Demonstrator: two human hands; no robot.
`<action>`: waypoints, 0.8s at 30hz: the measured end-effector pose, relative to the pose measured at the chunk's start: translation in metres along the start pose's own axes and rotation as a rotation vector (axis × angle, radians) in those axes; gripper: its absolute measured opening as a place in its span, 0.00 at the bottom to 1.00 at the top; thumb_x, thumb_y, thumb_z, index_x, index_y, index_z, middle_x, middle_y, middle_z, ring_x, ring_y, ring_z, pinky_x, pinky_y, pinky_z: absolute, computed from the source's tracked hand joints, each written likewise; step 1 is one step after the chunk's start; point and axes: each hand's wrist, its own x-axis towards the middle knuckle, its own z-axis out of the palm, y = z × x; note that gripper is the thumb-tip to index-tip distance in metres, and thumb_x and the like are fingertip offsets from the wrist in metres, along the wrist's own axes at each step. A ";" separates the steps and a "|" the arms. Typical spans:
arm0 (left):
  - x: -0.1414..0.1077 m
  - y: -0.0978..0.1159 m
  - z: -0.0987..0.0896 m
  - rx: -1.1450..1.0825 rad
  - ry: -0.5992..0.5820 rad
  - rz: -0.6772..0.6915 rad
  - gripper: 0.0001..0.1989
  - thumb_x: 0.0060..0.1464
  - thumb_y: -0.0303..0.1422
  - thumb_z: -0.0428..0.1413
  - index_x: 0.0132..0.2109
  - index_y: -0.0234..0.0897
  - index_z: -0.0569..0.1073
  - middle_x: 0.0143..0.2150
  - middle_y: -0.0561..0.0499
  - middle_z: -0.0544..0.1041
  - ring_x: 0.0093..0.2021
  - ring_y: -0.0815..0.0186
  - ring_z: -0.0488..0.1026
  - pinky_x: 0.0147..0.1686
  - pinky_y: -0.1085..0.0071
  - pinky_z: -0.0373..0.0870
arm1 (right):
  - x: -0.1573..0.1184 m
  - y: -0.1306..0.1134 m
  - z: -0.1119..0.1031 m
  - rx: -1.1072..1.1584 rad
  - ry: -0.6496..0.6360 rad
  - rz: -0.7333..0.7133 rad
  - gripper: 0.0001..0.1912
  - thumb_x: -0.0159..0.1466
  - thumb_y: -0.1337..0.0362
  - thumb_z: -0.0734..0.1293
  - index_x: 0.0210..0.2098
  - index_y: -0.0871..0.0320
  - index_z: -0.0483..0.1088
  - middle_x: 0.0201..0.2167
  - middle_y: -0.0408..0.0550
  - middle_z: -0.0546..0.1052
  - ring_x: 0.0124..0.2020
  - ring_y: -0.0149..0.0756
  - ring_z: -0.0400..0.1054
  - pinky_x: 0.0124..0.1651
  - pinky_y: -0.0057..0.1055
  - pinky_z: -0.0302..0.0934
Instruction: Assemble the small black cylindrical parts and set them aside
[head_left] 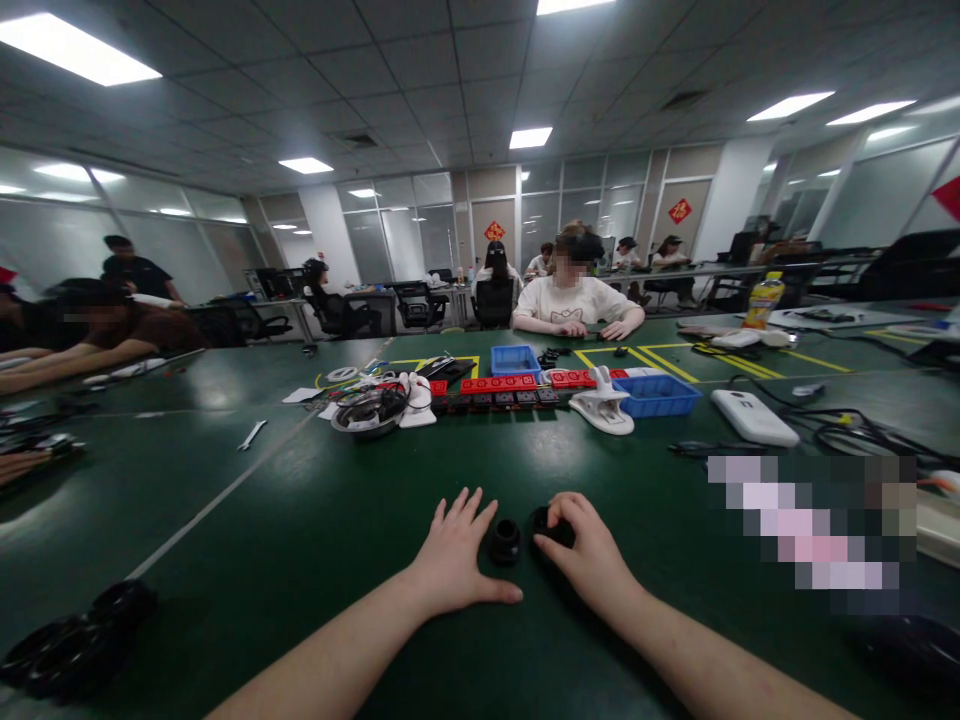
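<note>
just right of the spread-open left grip (452, 560), a hollow black part (505, 544) stands on the green worktop (375, 490); the right grip (591, 548) pinches a second black piece (561, 532).

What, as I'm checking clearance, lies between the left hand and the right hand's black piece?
The head view shows a black, round-mouthed part standing there, beside the left hand.

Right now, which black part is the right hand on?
The black part directly right of its uncovered black neighbour; only it has the right hand on it, partly hiding it.
</note>
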 end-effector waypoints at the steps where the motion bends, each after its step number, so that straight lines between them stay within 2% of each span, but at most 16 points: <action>1: 0.000 0.000 0.000 -0.002 0.002 0.001 0.54 0.32 0.63 0.52 0.62 0.39 0.47 0.65 0.42 0.41 0.63 0.49 0.34 0.58 0.47 0.34 | 0.001 0.002 0.001 -0.019 -0.011 0.008 0.08 0.49 0.72 0.62 0.24 0.56 0.55 0.34 0.47 0.65 0.38 0.38 0.62 0.42 0.37 0.59; 4: -0.001 0.001 -0.001 -0.008 0.006 -0.001 0.54 0.32 0.63 0.51 0.62 0.39 0.48 0.65 0.42 0.41 0.63 0.49 0.35 0.58 0.48 0.34 | 0.001 0.006 0.002 -0.069 -0.016 0.029 0.09 0.47 0.74 0.60 0.27 0.57 0.56 0.35 0.47 0.67 0.40 0.40 0.62 0.48 0.44 0.56; 7: -0.002 0.001 -0.002 -0.013 0.003 -0.001 0.55 0.31 0.64 0.51 0.62 0.39 0.47 0.65 0.42 0.41 0.63 0.49 0.35 0.58 0.47 0.35 | -0.001 0.004 0.001 -0.147 0.012 0.033 0.18 0.46 0.75 0.58 0.37 0.59 0.60 0.41 0.52 0.67 0.47 0.45 0.60 0.54 0.57 0.43; 10: -0.002 0.001 -0.002 -0.010 0.009 0.006 0.55 0.32 0.64 0.51 0.62 0.38 0.47 0.65 0.41 0.41 0.63 0.49 0.35 0.57 0.47 0.35 | -0.009 -0.005 0.000 -0.300 0.014 -0.114 0.25 0.48 0.74 0.58 0.47 0.61 0.59 0.52 0.57 0.61 0.56 0.47 0.52 0.57 0.58 0.37; 13: -0.002 0.001 0.001 -0.001 0.026 0.008 0.53 0.33 0.62 0.52 0.62 0.38 0.48 0.64 0.40 0.43 0.63 0.50 0.36 0.57 0.47 0.35 | -0.018 -0.020 0.001 -0.414 -0.064 -0.320 0.26 0.52 0.71 0.59 0.52 0.60 0.59 0.55 0.55 0.60 0.59 0.47 0.48 0.59 0.56 0.38; 16: 0.000 -0.001 0.003 0.010 0.043 0.020 0.51 0.35 0.58 0.54 0.62 0.38 0.48 0.64 0.39 0.44 0.63 0.50 0.37 0.57 0.47 0.36 | -0.020 -0.035 0.006 -0.496 -0.152 -0.421 0.28 0.54 0.69 0.60 0.55 0.58 0.57 0.57 0.54 0.59 0.60 0.48 0.45 0.59 0.56 0.37; 20: 0.000 -0.007 0.001 0.029 -0.019 0.108 0.55 0.31 0.57 0.56 0.62 0.37 0.46 0.65 0.40 0.39 0.63 0.47 0.33 0.57 0.45 0.34 | -0.005 -0.053 0.014 -0.537 -0.267 -0.431 0.28 0.52 0.65 0.64 0.53 0.58 0.60 0.55 0.53 0.62 0.59 0.50 0.46 0.59 0.55 0.35; 24: -0.003 -0.013 -0.004 0.026 -0.086 0.175 0.58 0.31 0.58 0.56 0.63 0.36 0.42 0.65 0.39 0.36 0.63 0.47 0.31 0.57 0.46 0.32 | 0.013 -0.060 0.026 -0.523 -0.391 -0.454 0.14 0.52 0.72 0.63 0.38 0.59 0.71 0.38 0.50 0.74 0.50 0.44 0.60 0.60 0.51 0.34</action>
